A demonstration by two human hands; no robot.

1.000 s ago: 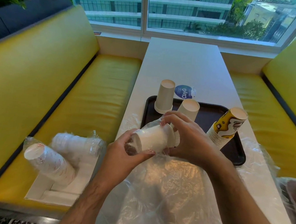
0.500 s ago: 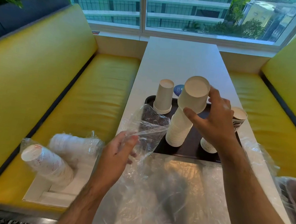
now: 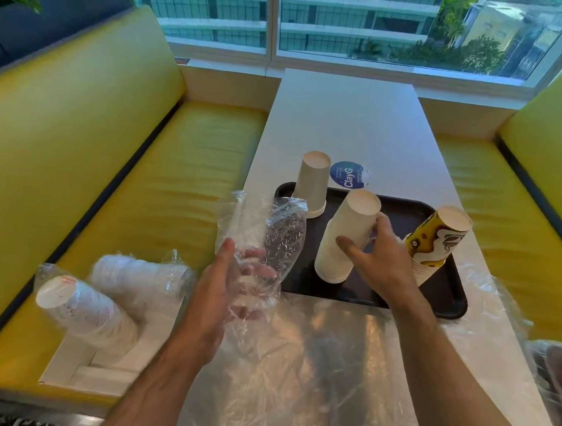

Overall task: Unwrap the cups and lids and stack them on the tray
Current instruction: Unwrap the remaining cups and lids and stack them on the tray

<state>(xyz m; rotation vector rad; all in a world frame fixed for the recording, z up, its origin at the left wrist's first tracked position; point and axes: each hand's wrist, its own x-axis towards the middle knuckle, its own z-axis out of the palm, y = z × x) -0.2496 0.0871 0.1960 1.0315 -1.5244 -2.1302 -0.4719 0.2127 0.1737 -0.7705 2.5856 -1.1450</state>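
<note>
Yellow padded benches (image 3: 179, 182) flank a long white worktop (image 3: 346, 123) that runs to a window; its far half is bare, and loose clear plastic sheeting (image 3: 319, 371) covers its near end. A dark rectangular tray (image 3: 406, 214) sits mid-worktop, its near edge just beyond the sheeting. On the tray's middle, a leaning stack of white paper cups (image 3: 345, 239), upside down, is gripped near its top by the right hand (image 3: 383, 257), fingers curled round it. The left hand (image 3: 228, 286), at the worktop's left edge, holds an emptied clear plastic wrapper (image 3: 263, 235). A shorter white cup stack (image 3: 312, 183) stands at the tray's far-left corner; a yellow-printed cup stack (image 3: 436, 241) leans at its right edge. Two still-wrapped cup sleeves (image 3: 110, 296) lie on the left bench on a white box (image 3: 93, 366). A round blue sticker (image 3: 350, 175) lies beyond the tray.
</note>
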